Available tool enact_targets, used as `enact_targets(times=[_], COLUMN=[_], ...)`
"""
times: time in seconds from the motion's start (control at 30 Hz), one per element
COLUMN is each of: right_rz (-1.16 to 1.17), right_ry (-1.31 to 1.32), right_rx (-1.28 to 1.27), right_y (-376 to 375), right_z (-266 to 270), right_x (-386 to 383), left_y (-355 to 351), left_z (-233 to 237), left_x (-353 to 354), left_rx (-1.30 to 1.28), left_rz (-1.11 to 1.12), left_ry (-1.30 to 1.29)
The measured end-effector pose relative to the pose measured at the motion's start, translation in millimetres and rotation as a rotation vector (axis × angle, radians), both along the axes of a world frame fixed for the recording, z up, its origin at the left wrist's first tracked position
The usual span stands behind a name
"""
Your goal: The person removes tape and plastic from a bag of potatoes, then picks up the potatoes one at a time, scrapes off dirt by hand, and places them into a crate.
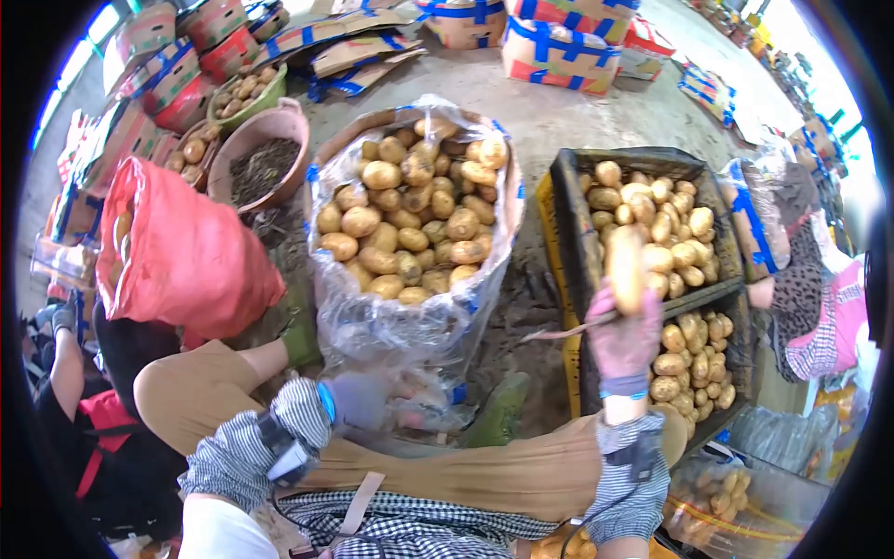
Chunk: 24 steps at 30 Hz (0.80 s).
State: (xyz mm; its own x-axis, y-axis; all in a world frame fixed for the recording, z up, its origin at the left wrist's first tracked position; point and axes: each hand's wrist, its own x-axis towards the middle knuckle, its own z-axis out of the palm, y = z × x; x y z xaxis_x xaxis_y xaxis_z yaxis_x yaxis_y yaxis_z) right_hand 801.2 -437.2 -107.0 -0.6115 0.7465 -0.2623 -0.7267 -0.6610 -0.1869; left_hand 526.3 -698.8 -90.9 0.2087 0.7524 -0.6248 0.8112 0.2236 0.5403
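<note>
My right hand (626, 343), in a pinkish glove with a striped sleeve, is closed on a potato (626, 270) smeared by motion. It is raised over two black crates, the far crate (722, 272) and the near crate (729, 416), both full of potatoes. A thin brown strip (559, 334) stretches leftward from beside this hand. My left hand (358, 401), gloved with a blue band at the wrist, is over my lap near the plastic-lined box; motion blur hides its fingers. That box (315, 186), lined with clear plastic, holds many potatoes (410, 214) in front of me.
A red sack (182, 247) stands at left, beside a tub (291, 140) of dark soil and a green basin (275, 93) of potatoes. Flattened cardboard (358, 56) and taped boxes (559, 61) lie farther back. Other people sit at the left and right edges.
</note>
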Motion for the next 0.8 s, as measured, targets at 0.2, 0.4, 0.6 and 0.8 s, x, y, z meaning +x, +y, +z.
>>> enact_targets(times=[0.2, 0.4, 0.6, 0.8], right_rz=[-0.088, 0.099, 0.113, 0.16], right_ry=[-0.25, -0.678, -0.723, -0.697], right_rx=[0.185, 0.362, 0.37, 0.43], right_y=[5.4, -8.4, -2.7, -6.1], right_z=[39.0, 24.4, 16.8, 13.7], right_x=[-15.0, -43.9, -47.4, -44.9], left_y=[69.8, 165.8, 214.1, 198.9], left_z=[-9.3, -88.4, -109.6, -65.1], left_x=[-88.9, -142.3, -140.8, -140.8], left_rx=[0.243, 0.319, -0.205, -0.224], left_rz=[0.37, -0.004, -0.142, -0.035], left_ry=[0.134, 0.703, 0.795, 0.574])
